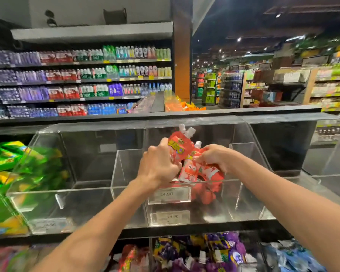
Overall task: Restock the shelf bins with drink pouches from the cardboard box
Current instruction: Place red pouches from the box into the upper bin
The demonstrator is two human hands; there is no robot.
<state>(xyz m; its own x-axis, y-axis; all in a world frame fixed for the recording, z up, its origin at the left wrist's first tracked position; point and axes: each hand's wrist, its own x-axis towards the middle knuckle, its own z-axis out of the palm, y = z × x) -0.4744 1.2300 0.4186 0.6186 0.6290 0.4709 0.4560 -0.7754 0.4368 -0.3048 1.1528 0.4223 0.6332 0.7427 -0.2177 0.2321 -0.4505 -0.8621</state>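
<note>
Well, both hands are full over the middle bin (229,195) of the shelf. The left hand (158,165) is curled around a red drink pouch (180,147) whose white spouts stick up, and the right hand (214,157) pinches more red pouches (189,171) that hang just above the bin's front edge. A few red pouches (204,193) already lie low inside, behind the price label (169,194). The cardboard box is nowhere in sight from here.

My guess is the bundle is about to be let go into that bin, and that is where it could go wrong. The pouches are slick and bunched loosely between two hands, so one could slide out early. The dangling ones sit right over the front lip; released there, they might tip outward and drop past the shelf toward the purple pouches (204,250) in the bin below. The neighbouring clear bin (67,193) on the left is close too, so a careless toss could land red stock in the wrong slot, near the green pouches (12,163). The upright spouts could also catch on the sloped lid.
</note>
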